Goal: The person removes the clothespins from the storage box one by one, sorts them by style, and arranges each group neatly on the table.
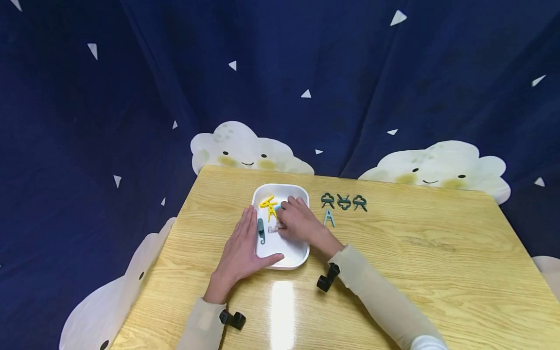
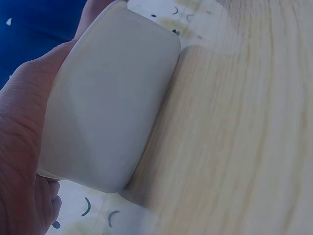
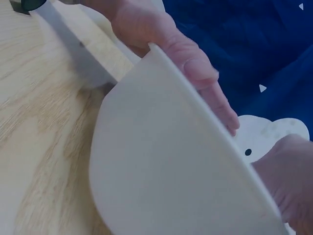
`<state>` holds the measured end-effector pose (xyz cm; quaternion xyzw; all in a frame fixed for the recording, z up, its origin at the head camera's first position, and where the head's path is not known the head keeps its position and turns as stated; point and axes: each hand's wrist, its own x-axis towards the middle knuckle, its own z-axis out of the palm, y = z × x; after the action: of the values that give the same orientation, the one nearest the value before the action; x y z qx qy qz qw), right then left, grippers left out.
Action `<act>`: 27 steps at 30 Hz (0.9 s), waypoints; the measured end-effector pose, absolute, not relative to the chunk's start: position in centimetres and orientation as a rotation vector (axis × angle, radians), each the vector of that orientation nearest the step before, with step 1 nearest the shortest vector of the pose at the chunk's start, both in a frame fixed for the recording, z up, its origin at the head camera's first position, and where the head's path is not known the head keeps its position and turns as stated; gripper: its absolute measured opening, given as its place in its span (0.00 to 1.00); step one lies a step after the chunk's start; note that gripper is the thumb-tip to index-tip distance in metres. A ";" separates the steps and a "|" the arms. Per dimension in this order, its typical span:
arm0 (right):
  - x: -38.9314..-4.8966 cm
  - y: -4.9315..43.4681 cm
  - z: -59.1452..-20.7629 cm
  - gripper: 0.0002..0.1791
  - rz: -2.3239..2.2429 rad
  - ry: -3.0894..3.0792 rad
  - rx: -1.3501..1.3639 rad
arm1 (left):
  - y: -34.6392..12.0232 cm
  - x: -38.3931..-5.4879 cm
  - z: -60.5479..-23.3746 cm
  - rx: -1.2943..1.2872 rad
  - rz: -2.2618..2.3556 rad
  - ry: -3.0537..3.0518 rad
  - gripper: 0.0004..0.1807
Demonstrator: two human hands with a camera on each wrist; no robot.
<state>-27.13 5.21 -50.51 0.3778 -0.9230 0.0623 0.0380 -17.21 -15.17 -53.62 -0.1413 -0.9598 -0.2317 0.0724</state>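
Observation:
A white tray [image 1: 299, 253] stands on the table with small clips in it. My left hand [image 1: 242, 248] lies along its left rim, fingers straight and thumb stretched over the near rim. Inside are yellow clothespins [image 1: 271, 212], a dark green hooked clip [image 1: 261, 230] and a clear clip [image 1: 273, 229]. My right hand [image 1: 301, 221] reaches over the right rim with bent fingers, near the clear clip and a light blue piece [image 1: 278, 207]. Its fingertips are partly hidden, so I cannot tell what they hold. Both wrist views show mainly the tray's outer wall [image 2: 112, 103].
Right of the tray, three dark green clips [image 1: 343, 202] lie in a row on the wooden table [image 1: 420, 272]. A light blue clothespin [image 1: 329, 218] lies just below the leftmost. Behind the table hangs a dark blue curtain [image 1: 271, 29] with clouds and white triangles.

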 end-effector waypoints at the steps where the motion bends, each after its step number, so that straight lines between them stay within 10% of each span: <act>1: -27.1 5.3 -50.7 0.14 0.227 -2.819 1.162 | -15.2 -17.2 -53.6 -0.423 -0.695 -2.885 0.78; 27: -25.5 6.6 -49.2 0.28 -0.077 -3.055 1.032 | -15.2 -17.1 -53.5 -0.413 -0.707 -2.897 0.77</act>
<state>-25.45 6.57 -49.25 0.3197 -0.9463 -0.0238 -0.0419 -17.15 -15.17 -53.49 -0.1368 -0.9602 -0.2345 0.0657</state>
